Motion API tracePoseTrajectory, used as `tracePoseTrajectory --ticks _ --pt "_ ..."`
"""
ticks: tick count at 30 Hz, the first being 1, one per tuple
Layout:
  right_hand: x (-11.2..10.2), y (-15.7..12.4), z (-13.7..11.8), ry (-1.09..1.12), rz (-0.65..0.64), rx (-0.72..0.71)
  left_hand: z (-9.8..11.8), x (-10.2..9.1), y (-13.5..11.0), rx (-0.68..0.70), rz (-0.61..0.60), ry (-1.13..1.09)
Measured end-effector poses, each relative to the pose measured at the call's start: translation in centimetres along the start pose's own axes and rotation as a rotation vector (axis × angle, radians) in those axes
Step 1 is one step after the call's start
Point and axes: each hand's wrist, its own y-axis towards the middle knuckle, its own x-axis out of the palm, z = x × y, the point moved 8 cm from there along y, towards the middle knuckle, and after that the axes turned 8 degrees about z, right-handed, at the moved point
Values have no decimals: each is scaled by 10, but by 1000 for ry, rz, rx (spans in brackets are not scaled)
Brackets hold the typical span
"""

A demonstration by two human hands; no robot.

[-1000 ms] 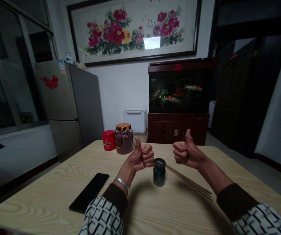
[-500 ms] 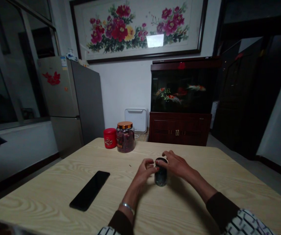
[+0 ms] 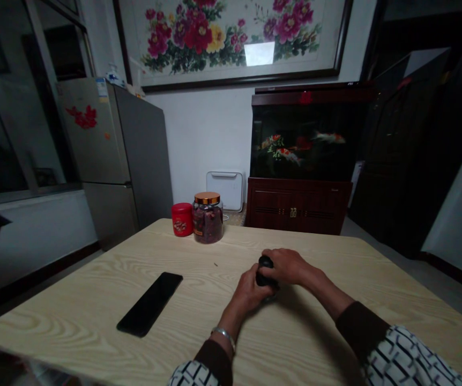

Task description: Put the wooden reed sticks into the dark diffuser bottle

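A small dark jar (image 3: 261,280) stands on the wooden table between my hands, mostly hidden by them. Around its body wraps my left hand (image 3: 250,289), with a silver bracelet at the wrist. The fingers of my right hand (image 3: 288,266) close on the black lid (image 3: 265,261) at the top. Whether the lid is on the jar or lifted from it, I cannot tell. To the left, a black phone (image 3: 150,304) lies flat on the table.
Towards the table's far edge stand a red canister (image 3: 182,220) and a large clear jar (image 3: 208,222) with a copper-coloured lid and dark reddish contents. Beyond the table are a fridge (image 3: 94,139), a white panel-like appliance (image 3: 225,192) and a fish tank (image 3: 303,145).
My left hand has gone from loosely touching the jar to wrapping round its body. My right hand has closed on the lid. The view has tilted slightly down.
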Motion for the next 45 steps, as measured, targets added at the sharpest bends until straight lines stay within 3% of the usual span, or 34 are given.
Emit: tracePoseTrajectory --ticks 4,6,9,11,13,17,19,23,29,36,45 --pt "-9 -8 -8 255 -130 -218 4 2 -3 30 -26 -25" --pt "-14 -7 -3 287 -74 -141 4 2 -4 31 -25 -41" --pt "-16 -5 4 67 20 38 1 3 -4 -2 -22 -46" --pt "-14 -3 1 -42 2 48 0 2 -5 -14 -18 -41" --pt "-11 0 -4 -34 -62 -21 1 1 -5 -16 -21 -36" --pt "-13 -1 -15 194 -177 -229 5 0 -5 8 -41 -42" --pt "-13 -1 -11 226 -164 -171 6 2 -5 10 -55 -61" --pt "-13 -2 -1 4 -51 45 5 2 -6 6 -41 -70" --pt "-14 0 -13 101 -115 -150 3 0 -5 -1 -32 -34" --pt "-10 1 2 -109 -83 48 4 0 -7 -19 -13 -78" --pt "-21 6 -12 99 -177 -228 5 1 -5 -26 -48 -13"
